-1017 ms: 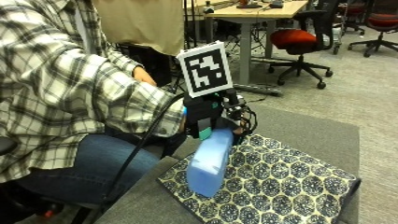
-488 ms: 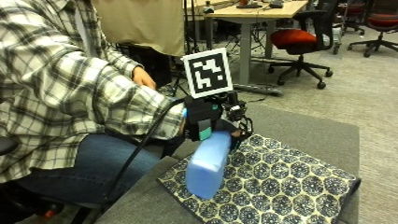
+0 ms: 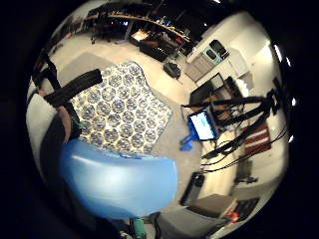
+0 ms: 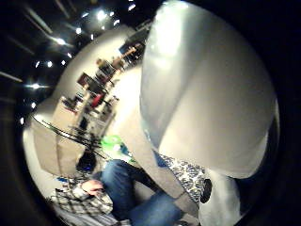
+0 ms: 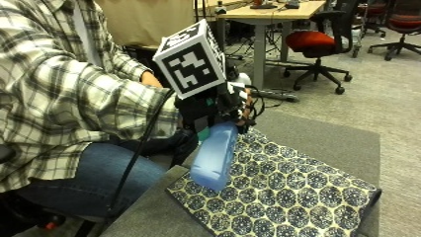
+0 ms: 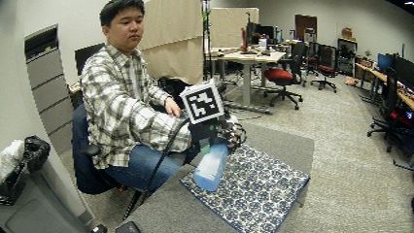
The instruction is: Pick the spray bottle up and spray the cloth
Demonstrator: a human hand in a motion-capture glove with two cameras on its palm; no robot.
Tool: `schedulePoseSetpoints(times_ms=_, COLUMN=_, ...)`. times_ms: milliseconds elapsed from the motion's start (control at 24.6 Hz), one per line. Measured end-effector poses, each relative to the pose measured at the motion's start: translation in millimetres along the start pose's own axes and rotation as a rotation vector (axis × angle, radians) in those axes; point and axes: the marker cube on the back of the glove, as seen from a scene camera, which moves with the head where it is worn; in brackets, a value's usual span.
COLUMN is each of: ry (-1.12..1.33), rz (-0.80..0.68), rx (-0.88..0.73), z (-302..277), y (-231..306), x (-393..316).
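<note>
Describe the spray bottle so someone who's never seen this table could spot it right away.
Start at the grey table and find the blue-and-white patterned cloth spread on it. The spray bottle hangs over the cloth's near edge, held by the gloved right hand. It is the only plain pale-blue plastic thing there.

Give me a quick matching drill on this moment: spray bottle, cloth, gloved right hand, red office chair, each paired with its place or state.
Things:
1. spray bottle
2. patterned cloth
3. gloved right hand
4. red office chair

Places or states:
A. spread flat on the grey table
B. on the floor by the desk behind
C. held in the air above the cloth
D. grips the bottle's top

Pairs: 1-C, 2-A, 3-D, 4-B
</note>
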Motion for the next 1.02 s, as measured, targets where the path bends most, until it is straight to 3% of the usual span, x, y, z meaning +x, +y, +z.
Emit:
schedulePoseSetpoints(times_ms=488, ry=-0.678, rz=0.309, rx=0.285, z=-56, y=16, x=30)
schedulePoseSetpoints(times_ms=732, ry=-0.951, rz=0.266, rx=0.345, z=-61, y=3, x=0)
schedulePoseSetpoints(times_ms=1017, ry=-1.146, rz=0.150, rx=0.301, z=-40, y=-30, x=-57)
